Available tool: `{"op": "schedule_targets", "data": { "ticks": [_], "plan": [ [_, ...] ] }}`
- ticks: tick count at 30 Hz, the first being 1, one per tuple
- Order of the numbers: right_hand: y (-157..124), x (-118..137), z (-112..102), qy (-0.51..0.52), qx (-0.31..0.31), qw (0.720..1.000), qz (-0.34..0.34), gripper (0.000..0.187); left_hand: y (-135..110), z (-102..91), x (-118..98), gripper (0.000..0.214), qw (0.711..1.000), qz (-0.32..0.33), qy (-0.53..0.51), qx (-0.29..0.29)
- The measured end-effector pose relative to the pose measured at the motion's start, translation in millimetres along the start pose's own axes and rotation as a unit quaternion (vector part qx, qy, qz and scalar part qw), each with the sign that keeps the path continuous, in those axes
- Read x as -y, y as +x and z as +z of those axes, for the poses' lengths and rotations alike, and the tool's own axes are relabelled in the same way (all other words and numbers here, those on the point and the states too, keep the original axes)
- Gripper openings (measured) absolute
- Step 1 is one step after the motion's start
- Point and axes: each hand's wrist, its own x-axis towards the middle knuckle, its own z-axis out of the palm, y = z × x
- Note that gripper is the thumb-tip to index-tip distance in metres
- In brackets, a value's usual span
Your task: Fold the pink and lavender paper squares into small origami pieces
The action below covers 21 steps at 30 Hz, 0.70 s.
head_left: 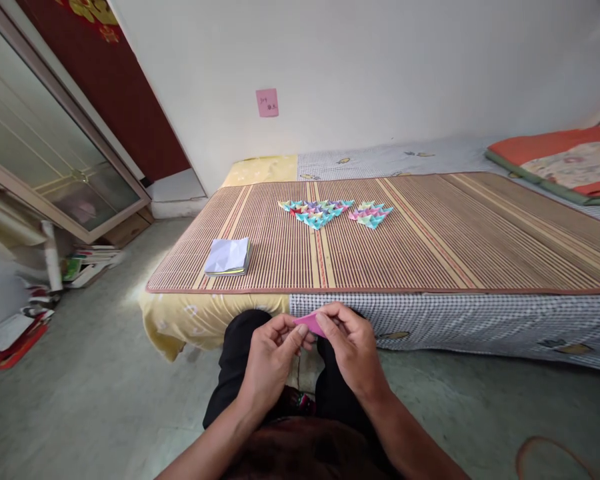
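A small folded piece of pink paper [310,323] is held between both hands, above my lap and just in front of the bed's edge. My left hand [276,350] pinches its left end between thumb and fingers. On its right end, my right hand [350,343] has the thumb on top and the fingers behind. Beyond them on the mat lie two groups of small folded paper pieces in several colours, a larger group [317,213] and a smaller group [371,214] to its right. A stack of square paper [229,256] with a pale lilac top sheet sits at the left.
A striped bamboo mat [270,230] covers the bed, over a yellow and a checked cloth [455,327]. Folded bedding [560,160] lies at the far right. A pink note [267,103] is on the wall. Books [93,260] stand on the floor near the glass door [55,127].
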Motion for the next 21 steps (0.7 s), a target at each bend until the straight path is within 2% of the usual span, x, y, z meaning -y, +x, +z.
{"op": "schedule_targets", "data": {
  "ticks": [5,9,12,17,19,21],
  "plan": [
    [0.7,1.3,2.7,0.047,0.012,0.999,0.014,0.02,1.1,-0.1,0.8,0.03,1.0,0.013,-0.007,0.002],
    [0.3,-0.7,2.9,0.016,0.001,1.0,-0.002,0.019,1.6,-0.6,1.4,0.031,1.0,0.011,-0.012,0.004],
    [-1.2,-1.8,3.1,-0.062,-0.021,0.996,-0.062,0.017,2.2,-1.2,1.7,0.036,1.0,0.013,-0.009,0.009],
    [-3.8,-3.1,4.9,-0.148,-0.05,0.968,-0.195,0.017,3.0,-0.7,1.6,0.035,1.0,0.018,-0.016,0.004],
    [-4.3,-3.0,5.0,-0.163,-0.047,0.96,-0.224,0.019,2.9,-0.6,1.4,0.033,1.0,0.027,-0.013,0.0],
    [-4.3,-2.1,4.3,-0.161,-0.041,0.961,-0.219,0.017,2.4,-1.0,1.0,0.031,0.999,0.038,-0.003,-0.004]
  ]
}}
